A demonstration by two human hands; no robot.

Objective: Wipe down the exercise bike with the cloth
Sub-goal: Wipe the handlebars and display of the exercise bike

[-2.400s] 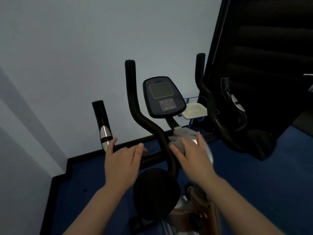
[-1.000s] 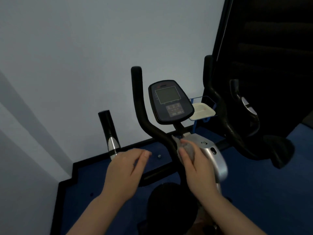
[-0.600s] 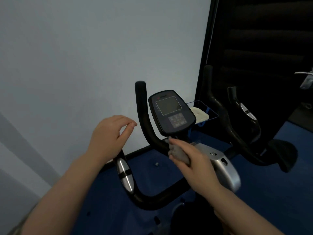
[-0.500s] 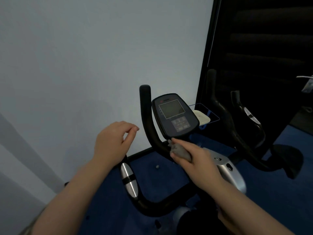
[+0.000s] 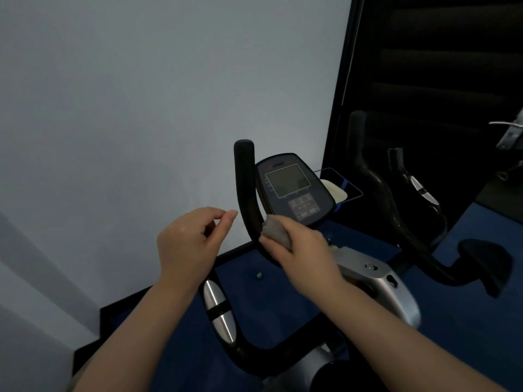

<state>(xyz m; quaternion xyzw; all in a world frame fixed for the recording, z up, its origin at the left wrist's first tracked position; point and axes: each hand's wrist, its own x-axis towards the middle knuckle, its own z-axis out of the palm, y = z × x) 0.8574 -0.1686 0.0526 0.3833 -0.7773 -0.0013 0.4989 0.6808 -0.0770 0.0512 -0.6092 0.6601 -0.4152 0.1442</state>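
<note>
The exercise bike has a black left handlebar [image 5: 245, 193] rising upright, a dark console [image 5: 294, 190] with a grey screen, and a silver housing [image 5: 376, 281] below. My right hand [image 5: 304, 250] grips a bunched grey cloth [image 5: 274, 229] and presses it against the inner side of the left handlebar, just below the console. My left hand [image 5: 188, 244] hovers left of that handlebar, fingers loosely curled, holding nothing and touching nothing. A silver grip sensor [image 5: 219, 309] shows on the lower handlebar loop beneath my left wrist.
A pale wall [image 5: 141, 108] stands close behind the bike on the left. The right handlebar [image 5: 376, 188] curves up by a dark panel. A black pad [image 5: 486, 264] juts out at right. Blue floor [image 5: 467, 321] with a black skirting lies below. A small white dish [image 5: 335, 190] sits behind the console.
My left hand left the lower bar and lifted to hover left of the upright handlebar. My right hand carried the cloth up from the silver housing onto the handlebar by the console.
</note>
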